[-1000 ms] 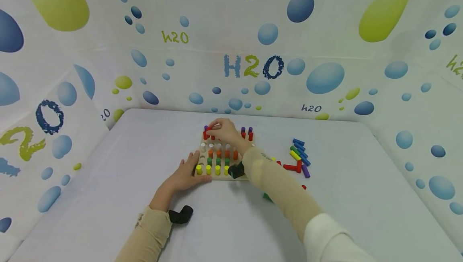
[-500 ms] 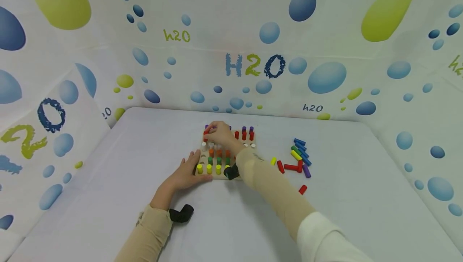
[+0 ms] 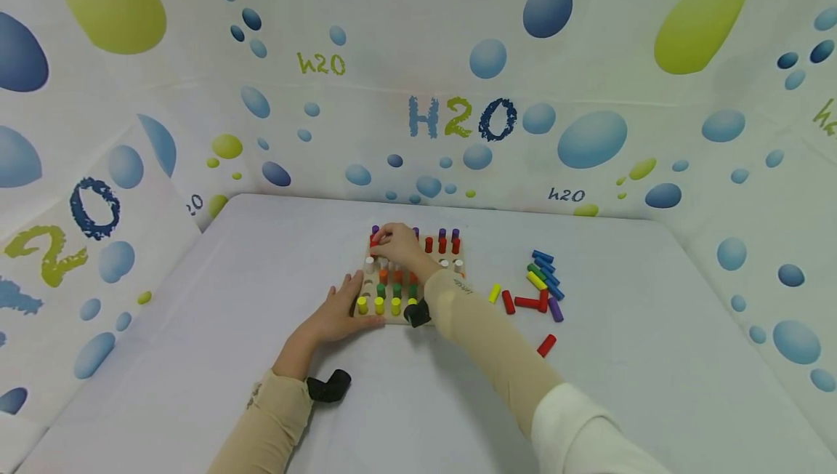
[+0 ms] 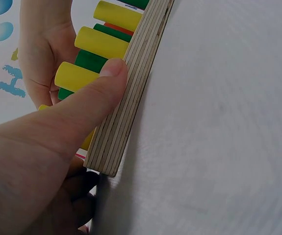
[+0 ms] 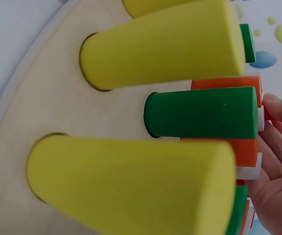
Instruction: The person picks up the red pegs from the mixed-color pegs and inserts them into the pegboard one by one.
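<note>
A wooden board (image 3: 392,323) carries upright pegs in rows: purple at the back, then red, white, orange, green, and yellow (image 3: 379,305) in front. My right hand (image 3: 400,247) is over the back left part, pinching a red peg (image 3: 374,240) at the red row; whether it is fully seated cannot be told. A bit of red shows at those fingertips in the right wrist view, behind a green peg (image 5: 204,113). At the board's front left corner my left hand (image 3: 335,316) rests with spread fingers, its thumb against the plywood edge (image 4: 131,93).
Right of the board lie loose pegs: blue (image 3: 542,256), green, yellow (image 3: 494,294), red (image 3: 508,302) and purple (image 3: 555,309). Another red peg (image 3: 546,345) lies nearer, beside my right sleeve (image 3: 497,343). A patterned backdrop (image 3: 392,81) stands behind the white table (image 3: 628,358).
My right hand has shifted slightly left and down with the red peg, and its forearm has moved left, uncovering more loose red and yellow pegs. My left hand stays at the board's corner.
</note>
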The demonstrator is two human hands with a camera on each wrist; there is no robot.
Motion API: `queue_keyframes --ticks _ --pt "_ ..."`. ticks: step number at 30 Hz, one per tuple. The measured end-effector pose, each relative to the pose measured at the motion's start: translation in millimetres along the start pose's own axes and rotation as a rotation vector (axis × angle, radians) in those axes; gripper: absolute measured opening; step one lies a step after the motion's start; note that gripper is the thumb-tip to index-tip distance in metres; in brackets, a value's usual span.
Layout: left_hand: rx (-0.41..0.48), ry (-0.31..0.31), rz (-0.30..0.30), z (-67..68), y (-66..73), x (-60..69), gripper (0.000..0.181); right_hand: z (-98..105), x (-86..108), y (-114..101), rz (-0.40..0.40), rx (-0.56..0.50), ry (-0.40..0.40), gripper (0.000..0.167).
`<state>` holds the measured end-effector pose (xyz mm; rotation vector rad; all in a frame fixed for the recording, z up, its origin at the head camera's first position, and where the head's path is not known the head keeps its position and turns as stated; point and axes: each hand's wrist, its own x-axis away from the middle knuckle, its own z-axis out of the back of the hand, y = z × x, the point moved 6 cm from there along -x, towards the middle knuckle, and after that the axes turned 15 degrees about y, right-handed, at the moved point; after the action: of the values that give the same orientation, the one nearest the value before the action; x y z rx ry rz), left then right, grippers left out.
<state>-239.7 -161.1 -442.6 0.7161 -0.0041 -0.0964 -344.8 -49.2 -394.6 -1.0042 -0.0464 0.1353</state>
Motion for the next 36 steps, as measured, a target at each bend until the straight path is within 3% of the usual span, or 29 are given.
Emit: queue_keyframes --ticks 10,25,36 --pt "0.001 0.000 0.000 -0.9 -1.5 -0.2 0.106 -3 -0.2 2 -0.024 0.009 -0.018 0.013" --pt "0.015 -0.007 -0.022 1.5 2.6 1.2 0.106 -3 -0.9 3 0.006 0.054 -0.013 0.016" --pt "0.022 -0.018 -0.010 1.1 3.8 2.4 0.105 22 9.0 -1 -0.002 0.067 -0.071 0.026"
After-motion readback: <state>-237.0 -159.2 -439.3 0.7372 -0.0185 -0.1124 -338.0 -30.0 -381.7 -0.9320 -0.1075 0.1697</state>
